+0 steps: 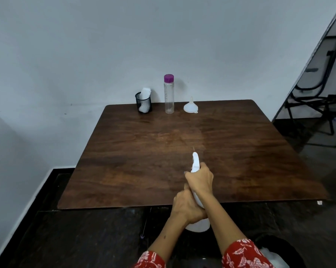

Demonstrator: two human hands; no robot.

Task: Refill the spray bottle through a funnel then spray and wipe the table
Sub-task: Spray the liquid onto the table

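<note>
**Both hands on the sprayer at the near edge**

The sprayer [196, 200], a white bottle with a white trigger head, is held tilted over the near edge of the table [124, 161], nozzle pointing toward the far side. The right hand [200, 179] grips the neck just behind the head, fingers curled round it; whether a finger presses the trigger cannot be told. The left hand [186, 206] wraps round the body lower down, fingers curled against it, and the base shows below that hand.

Along the far edge stand three things apart from each other: a black mesh cup [143, 103] on the left holding a white cloth [145, 99], a clear bottle [169, 93] with a purple cap in the middle, and a white funnel [191, 107] on the right, resting mouth down with its spout up.

Red patterned sleeves [244, 254] show at the bottom. A folded black chair [318, 89] leans by the wall at far right.
</note>
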